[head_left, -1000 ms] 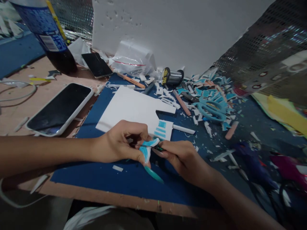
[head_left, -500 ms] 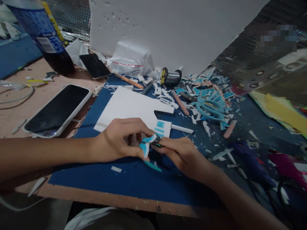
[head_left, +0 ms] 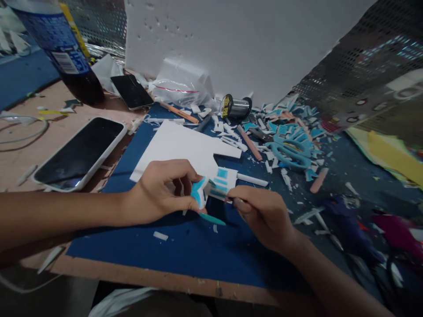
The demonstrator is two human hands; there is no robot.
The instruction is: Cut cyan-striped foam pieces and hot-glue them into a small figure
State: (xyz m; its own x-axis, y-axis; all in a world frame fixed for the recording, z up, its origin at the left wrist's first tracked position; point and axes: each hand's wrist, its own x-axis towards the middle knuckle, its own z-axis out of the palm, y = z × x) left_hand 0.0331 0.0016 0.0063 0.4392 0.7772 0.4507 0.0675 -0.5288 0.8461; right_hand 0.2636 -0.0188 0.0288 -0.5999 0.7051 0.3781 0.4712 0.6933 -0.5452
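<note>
Blue-and-white foam cutout (head_left: pixel 199 194) is pinched by our left hand (head_left: pixel 158 196), our right hand (head_left: pixel 262 213) gripping a thin dark tool (head_left: pixel 219 194) against it; a teal offcut (head_left: pixel 212 219) just below suggests trimming partly done.

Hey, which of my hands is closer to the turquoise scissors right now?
Right. The right hand, gripping a thin tool, is just left of the turquoise scissors and nearer you; the left hand, pinching a blue-and-white piece, is much farther left.

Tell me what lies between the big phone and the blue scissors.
Between the phone and the scissors, the head view shows a white sheet and white scraps.
</note>
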